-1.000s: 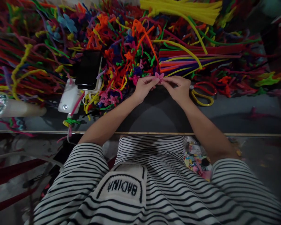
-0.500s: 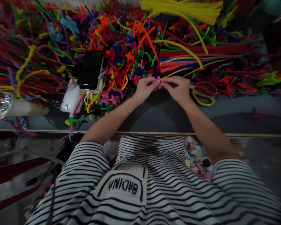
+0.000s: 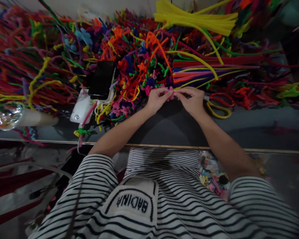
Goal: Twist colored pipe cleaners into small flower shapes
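Between my two hands is a small pink pipe-cleaner flower (image 3: 171, 93), held above the near side of the table. My left hand (image 3: 157, 100) pinches it from the left, thumb and forefinger together. From the right, my right hand (image 3: 193, 99) closes thumb and finger at the flower's edge; the exact spot it grips is partly hidden by the fingers. Scissors with red and yellow handles (image 3: 220, 105) lie just right of my right hand. Loose pink flowers (image 3: 121, 110) rest left of my left forearm.
A tangled heap of coloured pipe cleaners (image 3: 129, 49) covers the back of the table. A yellow bundle (image 3: 196, 18) lies on top. At left are a black phone (image 3: 102, 79), a white power bank (image 3: 81, 108) with a cable, and a cup-like object (image 3: 27, 116).
The whole view has shifted slightly, so things appear lower and a bit farther right. Both hands keep their pinch on the pink flower, with little change in finger position.
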Motion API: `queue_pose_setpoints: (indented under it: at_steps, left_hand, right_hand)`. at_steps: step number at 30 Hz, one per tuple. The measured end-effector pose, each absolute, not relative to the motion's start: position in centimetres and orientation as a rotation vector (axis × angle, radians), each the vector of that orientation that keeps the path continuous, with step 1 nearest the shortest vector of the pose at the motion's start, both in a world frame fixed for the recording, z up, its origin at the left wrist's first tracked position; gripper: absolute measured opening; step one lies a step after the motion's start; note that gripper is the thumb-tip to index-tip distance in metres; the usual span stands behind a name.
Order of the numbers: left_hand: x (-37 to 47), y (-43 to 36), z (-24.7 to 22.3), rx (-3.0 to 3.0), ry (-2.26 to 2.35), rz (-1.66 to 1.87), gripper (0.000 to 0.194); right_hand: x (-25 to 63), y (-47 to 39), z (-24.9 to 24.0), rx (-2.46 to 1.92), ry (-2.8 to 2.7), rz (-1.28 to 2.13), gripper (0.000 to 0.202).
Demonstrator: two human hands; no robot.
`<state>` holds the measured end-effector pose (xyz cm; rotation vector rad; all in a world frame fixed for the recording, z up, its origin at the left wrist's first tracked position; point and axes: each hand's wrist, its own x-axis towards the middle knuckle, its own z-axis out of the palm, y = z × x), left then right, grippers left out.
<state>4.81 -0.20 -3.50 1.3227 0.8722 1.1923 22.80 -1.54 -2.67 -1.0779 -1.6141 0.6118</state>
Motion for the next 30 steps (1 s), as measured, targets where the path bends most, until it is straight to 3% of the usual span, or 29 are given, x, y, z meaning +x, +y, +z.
queue_pose_setpoints:
  at_steps: [9, 18, 24, 30]
  left_hand:
    - [4.6, 0.5, -4.8, 1.318, 0.766, 1.221, 0.053]
    - [4.6, 0.2, -4.7, 1.328, 0.891, 1.244, 0.039]
    - [4.8, 0.3, -5.4, 1.426, 0.843, 1.231, 0.049]
    - [4.4, 0.1, -5.1, 1.533, 1.042, 1.202, 0.027]
  right_hand:
    - [23.2, -0.2, -3.7, -1.106, -1.403, 0.856, 0.052]
    - [23.1, -0.9, -3.4, -1.094, -1.486, 0.910, 0.035]
    - [23.4, 0.0, -4.2, -1.126, -1.428, 1.069, 0.057]
    - [24.3, 0.3, -4.4, -1.108, -1.521, 1.203, 0.074]
